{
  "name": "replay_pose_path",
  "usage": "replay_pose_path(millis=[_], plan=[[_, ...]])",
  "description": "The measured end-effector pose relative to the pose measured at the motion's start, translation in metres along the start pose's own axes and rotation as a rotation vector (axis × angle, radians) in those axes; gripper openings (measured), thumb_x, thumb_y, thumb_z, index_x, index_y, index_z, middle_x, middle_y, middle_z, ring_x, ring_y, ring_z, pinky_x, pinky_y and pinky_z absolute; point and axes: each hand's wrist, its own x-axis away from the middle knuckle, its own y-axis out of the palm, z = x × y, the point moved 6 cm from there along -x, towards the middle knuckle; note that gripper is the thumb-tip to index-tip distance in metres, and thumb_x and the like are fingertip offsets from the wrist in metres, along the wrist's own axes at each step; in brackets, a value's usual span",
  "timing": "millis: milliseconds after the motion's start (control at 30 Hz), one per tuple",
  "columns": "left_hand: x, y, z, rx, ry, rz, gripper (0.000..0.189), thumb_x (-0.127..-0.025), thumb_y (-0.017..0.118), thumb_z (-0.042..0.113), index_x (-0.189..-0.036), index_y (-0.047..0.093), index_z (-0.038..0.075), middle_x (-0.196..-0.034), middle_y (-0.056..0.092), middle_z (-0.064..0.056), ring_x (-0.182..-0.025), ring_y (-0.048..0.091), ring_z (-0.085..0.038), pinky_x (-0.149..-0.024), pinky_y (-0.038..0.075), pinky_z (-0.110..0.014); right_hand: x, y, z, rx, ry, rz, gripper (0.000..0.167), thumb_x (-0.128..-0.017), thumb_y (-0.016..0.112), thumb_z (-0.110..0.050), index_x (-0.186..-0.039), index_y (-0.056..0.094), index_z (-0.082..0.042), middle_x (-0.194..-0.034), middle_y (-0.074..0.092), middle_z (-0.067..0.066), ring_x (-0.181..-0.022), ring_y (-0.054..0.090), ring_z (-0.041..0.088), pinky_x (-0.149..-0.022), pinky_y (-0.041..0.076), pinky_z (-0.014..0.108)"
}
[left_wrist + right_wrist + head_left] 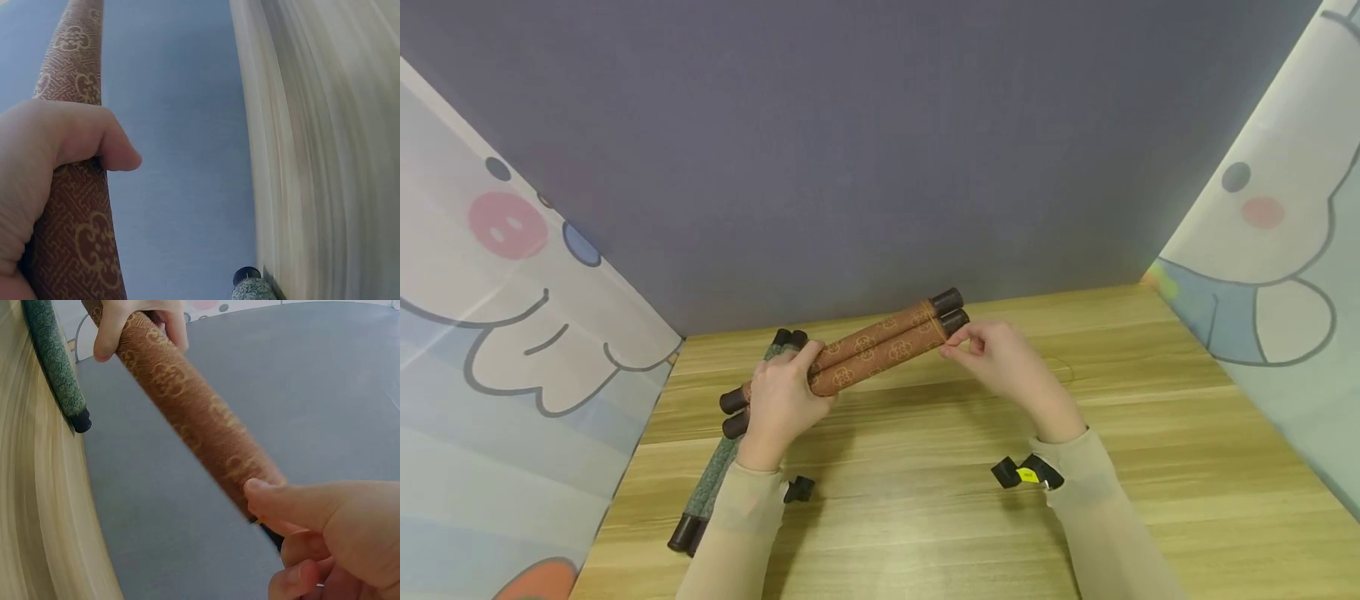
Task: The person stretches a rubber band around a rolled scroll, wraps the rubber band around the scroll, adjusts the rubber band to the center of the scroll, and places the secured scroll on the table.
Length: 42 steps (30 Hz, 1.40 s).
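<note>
A brown scroll [898,350] with gold flower patterns, rolled in from both ends into two side-by-side rolls with dark end knobs, slants up to the right above the table. My left hand [786,396] grips it near its lower left end; in the left wrist view the bent thumb [119,140] lies across the patterned roll. A thin yellow rubber band [934,321] circles both rolls near the right knobs. There my right hand [1000,358] pinches the band between thumb and forefinger, right at the scroll's edge. The right wrist view shows this thumb [269,497] against the roll.
A green patterned scroll [718,471] with dark knobs lies on the wooden table [910,517] at the left, partly behind my left arm. A faint thin yellow loop [1067,367] lies right of my right hand. A grey panel [850,167] stands at the back.
</note>
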Motion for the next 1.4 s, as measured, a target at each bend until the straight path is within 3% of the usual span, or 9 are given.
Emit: replay_pose_path(millis=[167, 367, 500, 633, 867, 967, 1133, 1233, 1400], plan=[[0.0, -0.001, -0.001, 0.027, -0.022, 0.003, 0.062, -0.068, 0.098, 0.02, -0.124, 0.071, 0.016, -0.09, 0.072, -0.012, -0.074, 0.068, -0.033, -0.072, 0.053, -0.059, -0.002, 0.003, 0.007, -0.061, 0.033, 0.0, 0.022, -0.104, 0.077, -0.025, -0.108, 0.081, -0.004, -0.061, 0.043, -0.004, -0.054, 0.037, 0.012, -0.057, 0.037, 0.032], [0.0, -0.002, -0.002, 0.014, -0.06, 0.015, 0.065, -0.067, 0.099, 0.02, -0.126, 0.071, 0.015, -0.092, 0.076, -0.014, -0.075, 0.071, -0.035, -0.073, 0.053, -0.059, -0.006, 0.009, 0.009, -0.07, -0.045, 0.126, 0.013, -0.101, 0.082, -0.019, -0.103, 0.086, -0.007, -0.086, 0.074, 0.003, -0.065, 0.055, 0.015, -0.058, 0.044, 0.029], [0.0, -0.001, -0.002, 0.008, -0.061, 0.012, 0.065, -0.068, 0.098, 0.021, -0.127, 0.071, 0.013, -0.094, 0.077, -0.015, -0.076, 0.072, -0.036, -0.072, 0.054, -0.061, -0.009, 0.019, 0.008, -0.092, -0.087, 0.148, 0.009, -0.099, 0.083, -0.016, -0.099, 0.086, -0.007, -0.091, 0.075, 0.004, -0.071, 0.058, 0.017, -0.061, 0.044, 0.029], [0.0, 0.0, -0.004, 0.024, -0.068, 0.004, 0.064, -0.068, 0.097, 0.02, -0.126, 0.07, 0.015, -0.093, 0.076, -0.014, -0.076, 0.072, -0.035, -0.074, 0.054, -0.062, -0.012, 0.028, 0.01, -0.156, -0.058, 0.114, 0.012, -0.1, 0.081, -0.017, -0.101, 0.084, -0.005, -0.087, 0.073, 0.003, -0.077, 0.061, 0.019, -0.062, 0.044, 0.029], [0.002, 0.001, -0.008, 0.035, -0.078, -0.02, 0.066, -0.067, 0.099, 0.021, -0.126, 0.07, 0.016, -0.092, 0.076, -0.013, -0.076, 0.071, -0.034, -0.073, 0.054, -0.061, -0.015, 0.043, 0.012, -0.25, -0.04, -0.035, 0.016, -0.105, 0.075, -0.017, -0.11, 0.083, -0.004, -0.087, 0.075, 0.0, -0.073, 0.065, 0.023, -0.063, 0.051, 0.028], [0.002, 0.002, -0.009, 0.027, -0.082, -0.049, 0.06, -0.068, 0.099, 0.02, -0.12, 0.07, 0.017, -0.087, 0.074, -0.012, -0.072, 0.069, -0.033, -0.071, 0.053, -0.06, -0.013, 0.042, 0.003, -0.165, -0.138, -0.021, 0.014, -0.104, 0.076, -0.014, -0.109, 0.084, -0.004, -0.091, 0.078, 0.001, -0.073, 0.064, 0.016, -0.065, 0.053, 0.029], [0.002, 0.003, -0.007, 0.018, -0.08, -0.079, 0.053, -0.07, 0.097, 0.018, -0.114, 0.069, 0.017, -0.081, 0.07, -0.009, -0.068, 0.065, -0.03, -0.069, 0.051, -0.058, -0.006, 0.032, -0.016, 0.067, -0.312, 0.094, 0.012, -0.103, 0.077, -0.011, -0.106, 0.084, -0.001, -0.092, 0.078, 0.007, -0.068, 0.058, 0.009, -0.064, 0.051, 0.03], [0.0, 0.0, -0.003, 0.01, -0.06, -0.076, 0.054, -0.07, 0.097, 0.017, -0.115, 0.068, 0.018, -0.081, 0.069, -0.009, -0.069, 0.065, -0.029, -0.068, 0.051, -0.057, 0.0, 0.021, -0.024, 0.122, -0.314, 0.127, 0.013, -0.103, 0.076, -0.011, -0.105, 0.083, -0.001, -0.086, 0.075, 0.005, -0.063, 0.055, 0.007, -0.059, 0.049, 0.029], [-0.002, -0.004, 0.006, 0.007, -0.025, -0.093, 0.058, -0.069, 0.099, 0.02, -0.117, 0.067, 0.019, -0.082, 0.069, -0.008, -0.071, 0.066, -0.029, -0.068, 0.052, -0.058, 0.006, 0.004, -0.029, 0.175, -0.29, 0.108, 0.014, -0.102, 0.076, -0.014, -0.103, 0.085, -0.003, -0.081, 0.076, 0.001, -0.061, 0.058, 0.005, -0.059, 0.052, 0.03]])
